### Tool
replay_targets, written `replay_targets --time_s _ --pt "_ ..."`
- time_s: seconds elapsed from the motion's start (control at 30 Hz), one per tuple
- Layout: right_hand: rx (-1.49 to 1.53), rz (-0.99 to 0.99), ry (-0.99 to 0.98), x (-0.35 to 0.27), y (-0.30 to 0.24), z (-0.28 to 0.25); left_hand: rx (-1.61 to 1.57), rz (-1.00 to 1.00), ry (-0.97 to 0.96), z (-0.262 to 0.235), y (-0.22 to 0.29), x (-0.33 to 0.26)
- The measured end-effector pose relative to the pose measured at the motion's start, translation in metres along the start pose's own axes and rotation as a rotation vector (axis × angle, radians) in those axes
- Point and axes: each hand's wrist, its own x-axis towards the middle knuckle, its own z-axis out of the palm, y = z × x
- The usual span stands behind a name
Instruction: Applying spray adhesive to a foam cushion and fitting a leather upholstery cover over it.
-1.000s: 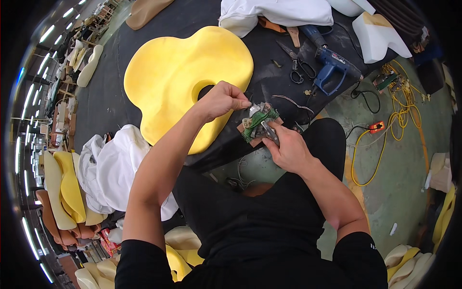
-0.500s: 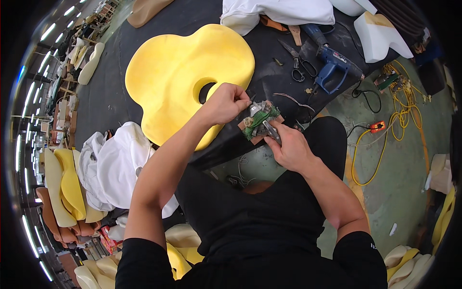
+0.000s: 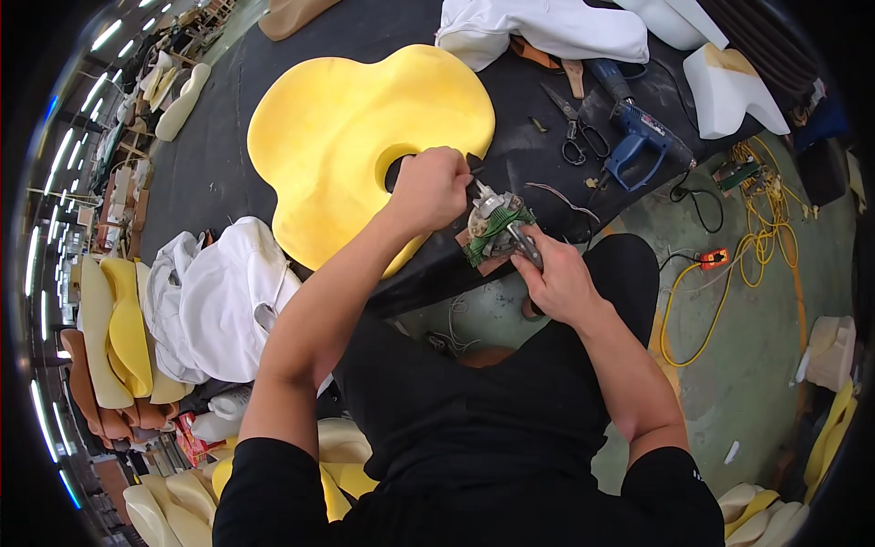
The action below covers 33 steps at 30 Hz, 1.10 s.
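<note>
My left hand (image 3: 432,190) is closed in a pinch over the near right edge of a yellow, lobed foam seat cushion (image 3: 337,128). A small dark piece shows at its fingertips; I cannot make out what it is. Just right of those fingers is a metal device wound with green cord (image 3: 499,219), with a brown block against it. My right hand (image 3: 554,278) is wrapped round a grey metal handle (image 3: 524,244) at the device's near right side. The hand partly hides this handle, so whether it is a separate tool is unclear.
On the black-covered table (image 3: 205,169) lie scissors (image 3: 574,132), a blue heat gun (image 3: 638,141) and white fabric (image 3: 561,32). More white fabric (image 3: 223,305) is at the left. Yellow cables (image 3: 756,228) and an orange socket block (image 3: 714,259) lie on the floor at right.
The view has shifted slightly. My left hand has turned more knuckles-up and lifted a little off the device, whose metal tip now shows more. My right hand keeps its grip.
</note>
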Motion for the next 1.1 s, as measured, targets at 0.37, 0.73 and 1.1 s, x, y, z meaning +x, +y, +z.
replay_targets --time_s 0.37,0.73,1.1 --pt "-0.002 0.022 -0.011 -0.001 -0.004 -0.003 -0.821 -0.495 -0.273 -0.003 -0.008 -0.004" --pt "-0.018 0.027 -0.017 -0.001 -0.003 -0.003 -0.766 -0.612 -0.567 -0.024 0.0 0.03" --pt "-0.032 0.047 -0.047 -0.001 -0.007 -0.006 -0.828 -0.508 -0.623 -0.021 -0.006 0.025"
